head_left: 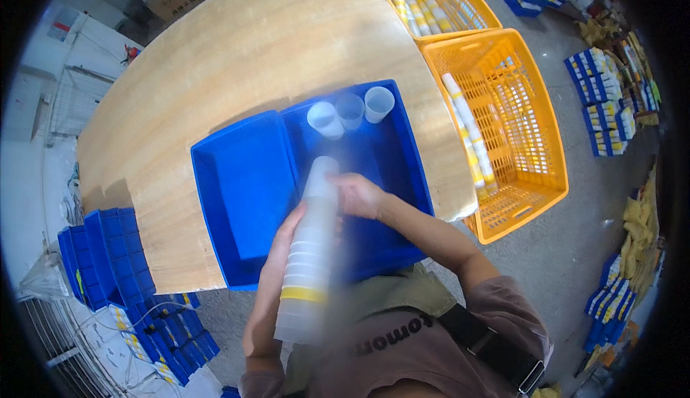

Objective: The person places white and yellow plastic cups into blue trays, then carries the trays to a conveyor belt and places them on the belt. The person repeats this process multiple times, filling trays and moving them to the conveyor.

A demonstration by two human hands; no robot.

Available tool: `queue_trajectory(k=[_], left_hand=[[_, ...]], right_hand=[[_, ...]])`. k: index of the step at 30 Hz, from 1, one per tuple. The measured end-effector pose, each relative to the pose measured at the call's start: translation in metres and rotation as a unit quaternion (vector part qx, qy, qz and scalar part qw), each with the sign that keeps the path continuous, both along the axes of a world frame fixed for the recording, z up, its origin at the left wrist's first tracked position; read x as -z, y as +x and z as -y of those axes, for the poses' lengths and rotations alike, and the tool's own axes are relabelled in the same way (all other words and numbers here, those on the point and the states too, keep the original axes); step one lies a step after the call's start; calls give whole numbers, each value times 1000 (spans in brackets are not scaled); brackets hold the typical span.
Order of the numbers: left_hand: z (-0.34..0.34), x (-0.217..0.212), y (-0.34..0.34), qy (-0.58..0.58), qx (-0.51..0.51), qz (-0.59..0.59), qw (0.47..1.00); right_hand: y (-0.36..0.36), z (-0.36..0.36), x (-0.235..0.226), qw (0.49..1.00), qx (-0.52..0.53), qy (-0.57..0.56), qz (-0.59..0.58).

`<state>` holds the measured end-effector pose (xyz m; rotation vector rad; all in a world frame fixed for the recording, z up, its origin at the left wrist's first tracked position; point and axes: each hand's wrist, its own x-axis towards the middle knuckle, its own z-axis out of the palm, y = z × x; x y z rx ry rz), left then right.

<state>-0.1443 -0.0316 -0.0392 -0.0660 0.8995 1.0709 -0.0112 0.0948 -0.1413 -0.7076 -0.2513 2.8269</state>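
My left hand (277, 250) wraps around a tall stack of nested translucent plastic cups (309, 254) with a yellow band near its lower end. My right hand (357, 195) grips the top cup of that stack, just above the right blue bin (406, 161). Three single translucent cups (350, 110) stand in a row at the far side of that bin. The left blue bin (244, 182) beside it holds nothing that I can see.
Both bins sit on a pale wooden table (244, 53). Two orange crates (503, 117) with long cup stacks stand to the right. Stacks of small blue bins (108, 261) lie on the floor at left, more at far right.
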Motion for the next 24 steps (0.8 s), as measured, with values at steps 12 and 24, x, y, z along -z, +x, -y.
queue_trajectory(k=[12,24], left_hand=[[-9,-12,10,3,80,4,997],[-5,-4,8,-16,49,84,995]], right_hand=[[37,-5,15,981,117,130,78],[41,10,-14,964,124,180,155]])
